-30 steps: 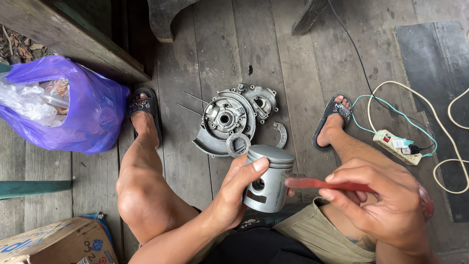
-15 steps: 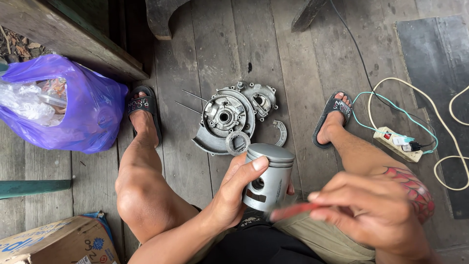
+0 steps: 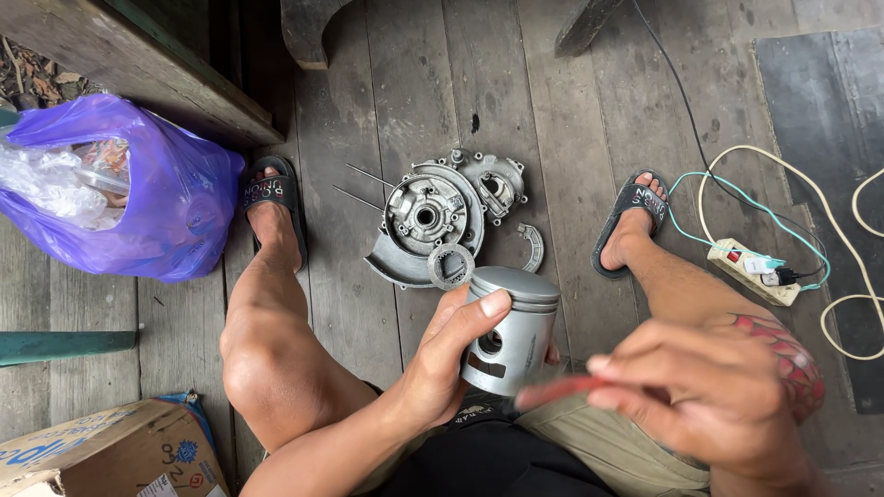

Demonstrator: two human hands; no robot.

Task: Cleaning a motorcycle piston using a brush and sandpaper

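Our left hand [image 3: 451, 354] closes around the grey piston [image 3: 508, 329], turning its side hole toward us just this side of the engine casing [image 3: 433, 221] on the planks. Our right hand [image 3: 709, 396] pinches a blurred red tool [image 3: 552, 391], its tip right beside the piston.

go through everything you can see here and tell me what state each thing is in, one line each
Piston: held upright in the left hand, crown up.
Red tool: pinched in the right hand, blurred, tip near the piston.
Engine case: lying flat on the floor, open side up.
Purple bag: full, open at the top.
Power strip: plugs inserted.
Cardboard box: closed or open, cannot tell.
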